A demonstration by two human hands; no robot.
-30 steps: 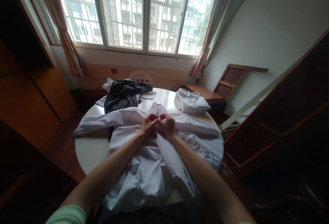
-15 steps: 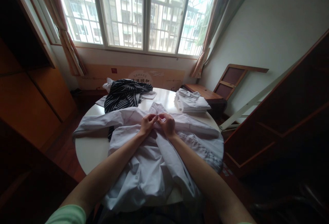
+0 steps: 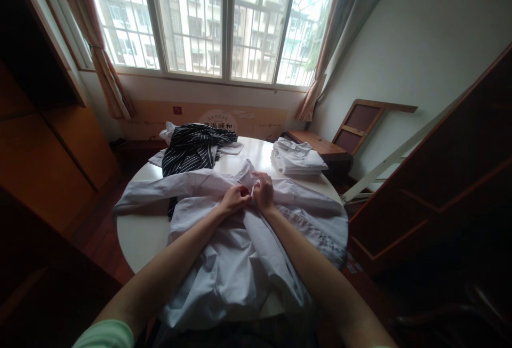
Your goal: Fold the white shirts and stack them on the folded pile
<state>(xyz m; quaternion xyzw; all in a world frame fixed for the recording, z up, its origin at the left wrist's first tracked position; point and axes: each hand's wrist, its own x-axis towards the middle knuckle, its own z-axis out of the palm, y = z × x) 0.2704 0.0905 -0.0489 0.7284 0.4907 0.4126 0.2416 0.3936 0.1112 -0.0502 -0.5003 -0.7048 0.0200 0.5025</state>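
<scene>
Both forearms reach out from the near edge toward the middle of the round white surface (image 3: 140,239), converging so that the two hands meet side by side, touching or nearly so. The left hand (image 3: 237,199) is curled with its knuckles up and the wrist bent slightly inward, fingers bunched on a fold of the white shirt (image 3: 228,262) just below the collar. The right hand (image 3: 264,191) sits just beside it and a little farther away, back of the hand facing up, fingers closed and pinching the shirt's front edge where the cloth rises to a small peak at the collar (image 3: 248,169). Exactly what the fingertips pinch, a button or only cloth, is too small to tell. A pale green sleeve cuff (image 3: 106,334) shows on the left arm at the near edge; the right forearm is bare.

The white shirt lies spread over most of the surface, collar toward the far side, hem rumpled and hanging over the near edge. One sleeve stretches out to the left and the other drapes toward the right edge.

On the far left of the surface lies a crumpled striped garment (image 3: 196,148), dark with thin white lines, touching the shirt's left sleeve. On the far right sits a folded stack (image 3: 298,160) of white clothes, apart from the hands. Beyond the surface are a cardboard box (image 3: 208,116) against the wall and a wide barred window (image 3: 216,17) with curtains (image 3: 108,79) at either side.
</scene>
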